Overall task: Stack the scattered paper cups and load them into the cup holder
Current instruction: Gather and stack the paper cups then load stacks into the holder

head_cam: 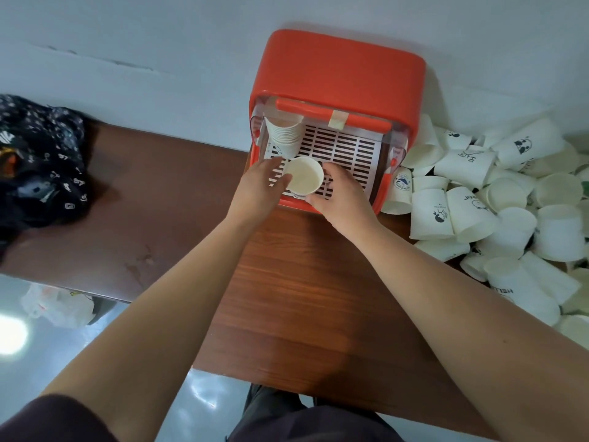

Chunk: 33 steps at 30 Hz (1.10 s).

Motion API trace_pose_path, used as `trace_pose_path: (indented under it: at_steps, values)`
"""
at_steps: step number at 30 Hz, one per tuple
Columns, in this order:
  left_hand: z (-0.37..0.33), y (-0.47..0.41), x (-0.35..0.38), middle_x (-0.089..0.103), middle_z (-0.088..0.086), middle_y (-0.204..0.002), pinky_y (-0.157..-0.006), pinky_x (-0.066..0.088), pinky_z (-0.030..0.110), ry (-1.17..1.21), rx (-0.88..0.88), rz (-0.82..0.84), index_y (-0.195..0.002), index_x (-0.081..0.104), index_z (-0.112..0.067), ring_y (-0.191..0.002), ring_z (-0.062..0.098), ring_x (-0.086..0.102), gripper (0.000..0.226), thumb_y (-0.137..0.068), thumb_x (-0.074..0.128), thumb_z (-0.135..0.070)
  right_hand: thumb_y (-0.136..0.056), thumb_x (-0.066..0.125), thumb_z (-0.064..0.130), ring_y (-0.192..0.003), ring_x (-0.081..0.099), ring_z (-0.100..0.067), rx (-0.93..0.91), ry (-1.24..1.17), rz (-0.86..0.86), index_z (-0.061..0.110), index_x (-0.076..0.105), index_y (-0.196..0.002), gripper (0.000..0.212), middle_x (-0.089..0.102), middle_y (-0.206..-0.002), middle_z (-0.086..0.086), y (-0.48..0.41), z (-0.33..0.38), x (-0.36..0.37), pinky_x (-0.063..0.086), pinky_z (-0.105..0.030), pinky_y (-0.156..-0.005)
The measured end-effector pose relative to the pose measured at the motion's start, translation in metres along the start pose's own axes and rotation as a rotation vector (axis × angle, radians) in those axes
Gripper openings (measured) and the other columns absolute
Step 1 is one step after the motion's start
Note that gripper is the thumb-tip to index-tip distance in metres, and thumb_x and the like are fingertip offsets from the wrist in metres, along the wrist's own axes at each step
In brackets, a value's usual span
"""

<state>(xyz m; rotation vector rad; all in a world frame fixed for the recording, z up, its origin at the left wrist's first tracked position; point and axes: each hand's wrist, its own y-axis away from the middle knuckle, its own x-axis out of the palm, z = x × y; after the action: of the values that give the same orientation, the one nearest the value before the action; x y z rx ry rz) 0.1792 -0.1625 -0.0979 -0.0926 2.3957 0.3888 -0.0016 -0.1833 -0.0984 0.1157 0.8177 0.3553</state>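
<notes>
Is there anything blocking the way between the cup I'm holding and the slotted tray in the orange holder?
Nothing visible blocks it. The cup, held between the left hand and right hand, sits directly over the white slotted tray. The only thing on the tray is the cup stack in the back left corner.

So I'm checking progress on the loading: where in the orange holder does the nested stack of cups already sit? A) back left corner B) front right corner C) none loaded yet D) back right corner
A: the nested stack stands at the back left of the orange holder's slotted tray.
</notes>
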Motion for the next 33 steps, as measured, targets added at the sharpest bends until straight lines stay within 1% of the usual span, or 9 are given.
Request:
trace_pose_path:
  at_steps: [4,7,10,13,18,21,24,29,33]
  values:
    - [-0.013,0.033,-0.008,0.058,-0.002,-0.121,-0.089,0.051,0.022,0.053,0.045,-0.088,-0.124,0.062,-0.017,-0.102,0.007,0.061,0.030,-0.099,0.054,-0.032,-0.091,0.067,0.033,-0.117,0.053,-0.009,0.041,-0.021,-0.078,0.018,0.050,-0.137,0.051,0.051,-0.131,0.005,0.040,-0.006,-0.044,0.043,-0.025,-0.099]
    - [-0.033,0.062,0.002,0.064,-0.007,-0.107,-0.076,0.043,0.006,0.127,0.106,0.064,-0.114,0.065,-0.018,-0.095,0.001,0.061,0.019,-0.099,0.058,-0.027,-0.091,0.067,0.029,-0.109,0.056,-0.011,0.090,0.008,-0.215,0.016,0.056,-0.128,0.041,0.053,-0.123,0.003,0.083,-0.037,-0.084,0.047,-0.031,-0.097]
    - [-0.057,0.076,0.035,0.066,-0.005,-0.100,-0.077,0.046,0.012,0.133,0.216,0.257,-0.107,0.064,-0.019,-0.090,0.004,0.061,0.012,-0.096,0.063,-0.022,-0.088,0.069,0.027,-0.113,0.055,-0.019,0.200,0.082,-0.333,0.011,0.055,-0.129,0.045,0.051,-0.127,-0.006,0.117,-0.078,-0.120,0.048,-0.040,-0.099]
    - [-0.084,0.074,0.079,0.065,-0.002,-0.103,-0.085,0.049,0.024,0.034,0.246,0.397,-0.111,0.063,-0.016,-0.093,0.010,0.061,0.019,-0.095,0.063,-0.025,-0.088,0.069,0.027,-0.122,0.048,-0.023,0.291,0.190,-0.315,0.011,0.052,-0.134,0.052,0.046,-0.132,-0.008,0.136,-0.106,-0.144,0.037,-0.028,-0.102]
    - [-0.121,0.069,0.151,0.056,0.002,-0.131,-0.096,0.043,0.030,-0.040,0.058,0.538,-0.133,0.051,-0.011,-0.120,0.020,0.054,0.056,-0.090,0.068,-0.042,-0.092,0.063,0.025,-0.128,0.045,-0.030,0.367,0.209,-0.239,0.005,0.048,-0.139,0.052,0.047,-0.138,-0.014,0.145,-0.132,-0.138,0.037,-0.039,-0.109]
    - [-0.130,0.066,0.178,0.051,0.004,-0.143,-0.102,0.043,0.037,0.186,-0.175,0.497,-0.144,0.039,-0.011,-0.128,0.023,0.050,0.076,-0.087,0.066,-0.055,-0.096,0.056,0.027,-0.127,0.047,-0.027,0.371,0.106,-0.169,0.007,0.047,-0.138,0.047,0.051,-0.137,-0.012,0.139,-0.136,-0.120,0.038,-0.037,-0.105]
    - [-0.139,0.061,0.189,0.052,0.006,-0.142,-0.096,0.039,0.033,0.350,-0.317,0.421,-0.146,0.037,-0.010,-0.127,0.026,0.050,0.071,-0.094,0.057,-0.053,-0.097,0.053,0.028,-0.125,0.049,-0.023,0.376,-0.046,-0.180,0.011,0.049,-0.135,0.042,0.053,-0.136,-0.007,0.129,-0.133,-0.106,0.039,-0.035,-0.104]
    - [-0.136,0.060,0.183,0.063,-0.008,-0.121,-0.103,0.048,0.042,0.425,-0.201,0.418,-0.141,0.045,-0.029,-0.117,0.019,0.061,0.054,-0.089,0.062,-0.033,-0.096,0.054,0.021,-0.119,0.053,-0.018,0.351,-0.183,-0.212,0.014,0.054,-0.133,0.037,0.057,-0.132,-0.001,0.126,-0.137,-0.106,0.042,-0.037,-0.104]
    - [-0.135,0.078,0.167,0.058,-0.023,-0.133,-0.108,0.043,0.034,0.494,-0.071,0.430,-0.143,0.043,-0.046,-0.125,0.002,0.054,0.054,-0.093,0.060,-0.035,-0.094,0.056,0.020,-0.100,0.058,-0.004,0.344,-0.367,-0.244,0.024,0.062,-0.117,0.024,0.063,-0.111,0.012,0.130,-0.133,-0.117,0.044,-0.019,-0.087]
